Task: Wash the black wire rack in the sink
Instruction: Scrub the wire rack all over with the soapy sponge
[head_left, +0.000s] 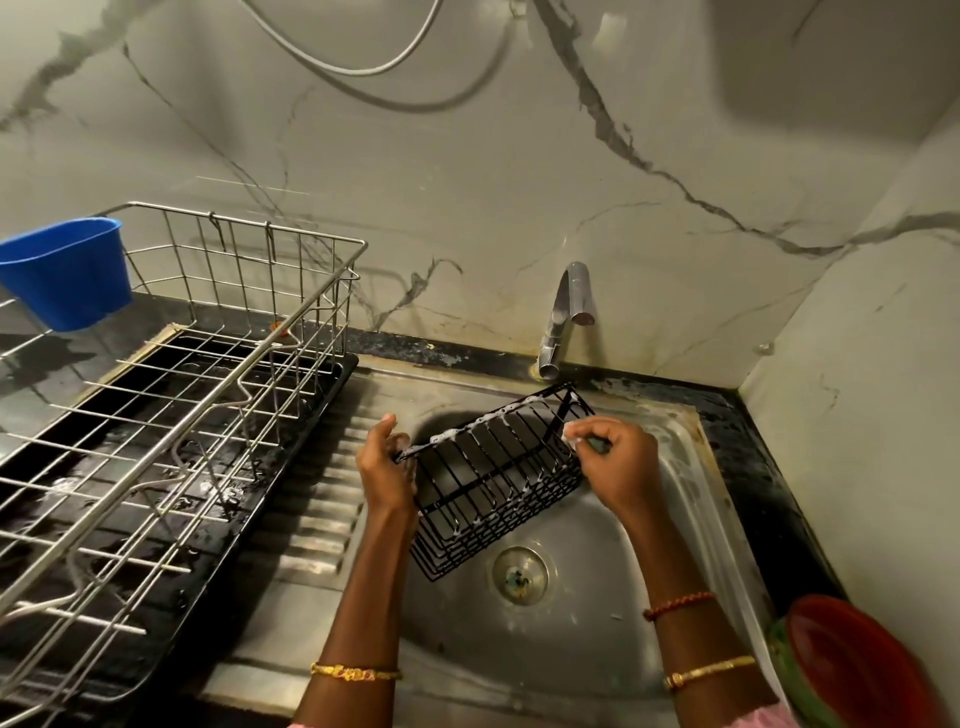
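The black wire rack (493, 478) hangs tilted above the steel sink (597, 597), with white foam along its upper rim and lower wires. My left hand (387, 467) grips the rack's left end. At the rack's right end, my right hand (615, 462) pinches a small soapy green scrubber (582, 439) against the wires. The tap (563, 317) stands behind the sink with no water running from it.
A large steel dish rack (171, 405) on a black tray fills the counter on the left, with a blue plastic cup (67, 270) hooked on its far side. The ribbed drainboard (322, 499) lies beside the basin. A red and green bowl (852, 670) sits at the lower right. Marble walls close in behind and on the right.
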